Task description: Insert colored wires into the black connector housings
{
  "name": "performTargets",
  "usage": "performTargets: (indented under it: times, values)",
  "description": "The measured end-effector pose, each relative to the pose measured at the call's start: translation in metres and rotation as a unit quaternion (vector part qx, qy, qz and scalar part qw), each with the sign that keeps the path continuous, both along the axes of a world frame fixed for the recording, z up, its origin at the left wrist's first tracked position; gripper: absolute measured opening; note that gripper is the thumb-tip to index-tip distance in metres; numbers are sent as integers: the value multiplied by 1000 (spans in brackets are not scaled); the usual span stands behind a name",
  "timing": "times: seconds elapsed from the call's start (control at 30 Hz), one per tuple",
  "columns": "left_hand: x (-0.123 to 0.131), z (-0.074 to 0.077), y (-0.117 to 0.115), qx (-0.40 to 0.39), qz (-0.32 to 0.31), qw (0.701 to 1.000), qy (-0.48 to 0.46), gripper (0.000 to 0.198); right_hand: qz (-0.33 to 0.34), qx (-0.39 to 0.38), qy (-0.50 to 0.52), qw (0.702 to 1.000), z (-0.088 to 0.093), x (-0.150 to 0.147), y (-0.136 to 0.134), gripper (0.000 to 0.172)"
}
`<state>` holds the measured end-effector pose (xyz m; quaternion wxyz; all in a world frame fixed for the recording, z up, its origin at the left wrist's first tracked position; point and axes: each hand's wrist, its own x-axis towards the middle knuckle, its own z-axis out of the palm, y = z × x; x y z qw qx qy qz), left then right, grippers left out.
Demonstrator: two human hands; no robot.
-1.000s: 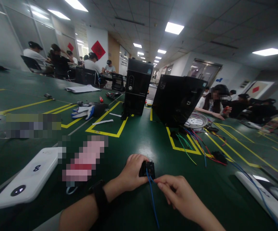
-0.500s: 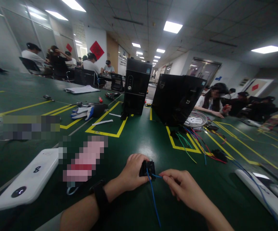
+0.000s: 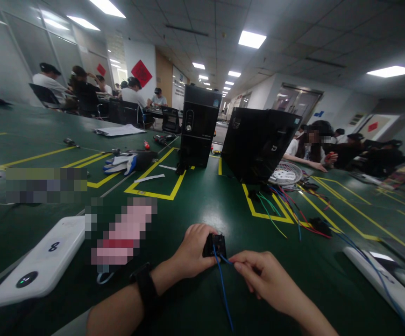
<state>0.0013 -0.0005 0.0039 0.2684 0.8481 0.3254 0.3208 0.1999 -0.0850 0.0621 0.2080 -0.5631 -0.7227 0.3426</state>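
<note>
My left hand (image 3: 192, 252) is closed round a small black electrical block (image 3: 215, 245) held just above the green table (image 3: 205, 196). A black watch sits on that wrist. My right hand (image 3: 261, 277) pinches a thin blue wire (image 3: 223, 289) right beside the block. The wire runs from the block's face down toward me. A second short blue strand leads from the block to my right fingertips.
A white flat device (image 3: 37, 266) lies at the left, another white casing (image 3: 384, 284) at the right. Loose coloured wires (image 3: 286, 205), a fan grille (image 3: 286, 173), two black computer towers (image 3: 198, 126) and gloves (image 3: 123, 162) lie further back. Other people sit at far tables.
My right hand drew back toward the block with the blue wire, after having pulled slightly to the right. My left hand and the block stayed in place.
</note>
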Motion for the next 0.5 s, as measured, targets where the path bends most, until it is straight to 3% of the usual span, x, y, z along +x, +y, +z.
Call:
performTargets:
  times: [0.23, 0.3, 0.4, 0.5]
  values:
    - [-2, 5, -2, -20, 5, 1000, 21, 43, -105, 85, 17, 991, 5, 28, 6, 29]
    - [-2, 8, -3, -30, 1, 999, 24, 43, -173, 169, 59, 969, 6, 29, 4, 27]
    - [-3, 10, -3, -44, -4, 999, 28, 42, -301, 356, 148, 872, 12, 31, -1, 24]
    - [-3, 10, -2, -54, -3, 998, 27, 41, -365, 450, 254, 775, 22, 40, -4, 24]
